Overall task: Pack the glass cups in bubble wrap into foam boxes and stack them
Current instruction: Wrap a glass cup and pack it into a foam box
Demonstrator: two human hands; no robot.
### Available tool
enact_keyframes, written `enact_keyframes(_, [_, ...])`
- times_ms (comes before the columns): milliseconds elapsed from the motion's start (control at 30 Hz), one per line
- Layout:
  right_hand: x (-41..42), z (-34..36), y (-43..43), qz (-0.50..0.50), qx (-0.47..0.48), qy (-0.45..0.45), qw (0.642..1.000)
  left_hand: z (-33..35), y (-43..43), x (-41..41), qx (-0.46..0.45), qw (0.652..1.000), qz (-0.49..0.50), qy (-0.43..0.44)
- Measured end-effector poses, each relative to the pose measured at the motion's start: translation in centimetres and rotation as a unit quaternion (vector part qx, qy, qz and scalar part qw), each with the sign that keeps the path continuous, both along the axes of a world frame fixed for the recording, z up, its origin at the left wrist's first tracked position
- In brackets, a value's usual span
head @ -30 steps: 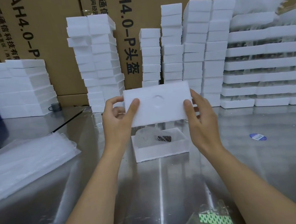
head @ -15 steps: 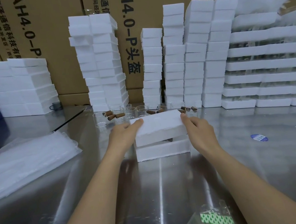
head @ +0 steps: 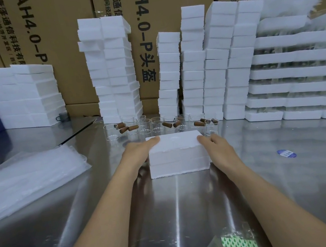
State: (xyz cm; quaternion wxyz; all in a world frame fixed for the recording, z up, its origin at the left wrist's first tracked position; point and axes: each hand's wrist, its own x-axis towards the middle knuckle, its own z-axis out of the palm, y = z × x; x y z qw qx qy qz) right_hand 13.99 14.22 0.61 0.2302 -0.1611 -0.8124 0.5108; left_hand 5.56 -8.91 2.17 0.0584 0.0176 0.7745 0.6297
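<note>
A white foam box sits closed on the steel table, its lid flush on the base. My left hand holds the box's left end, thumb lying on the lid's top corner. My right hand holds the right end, thumb on the top edge. The wrapped cup inside is hidden. Behind the box stands a row of several clear glass cups with brown corks lying among them.
A pile of clear bubble-wrap bags lies at the left. Tall stacks of foam boxes and foam trays line the back in front of cardboard cartons. A green-printed bag lies at the near edge.
The lid, held up facing me a second ago, has come down onto the base and now sits flush. Both hands moved down with it to the box's ends.
</note>
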Motion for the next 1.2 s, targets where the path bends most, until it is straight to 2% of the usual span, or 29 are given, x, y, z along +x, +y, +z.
enact_keyframes(167, [-0.2,-0.2,0.3,-0.005,0.001,-0.006,1.0,0.0,0.1,0.0,0.009,1.0,-0.003,-0.011])
enact_keyframes(467, [-0.4,-0.7,0.4,0.003,-0.014,-0.008,1.0,0.0,0.3,0.3,0.078,0.997,-0.019,0.014])
enact_keyframes(700, [-0.9,-0.9,1.0,0.095,-0.112,0.018,0.989,-0.1,0.4,0.5,0.119,0.993,-0.011,0.012])
enact_keyframes(1033, [-0.2,-1.1,1.0,0.119,-0.15,0.028,0.981,-0.5,1.4,0.1,0.105,0.994,0.026,-0.019])
enact_keyframes(1200, [-0.1,-1.4,1.5,0.127,-0.152,0.028,0.98,-0.5,2.1,0.5,0.119,0.993,0.024,0.002])
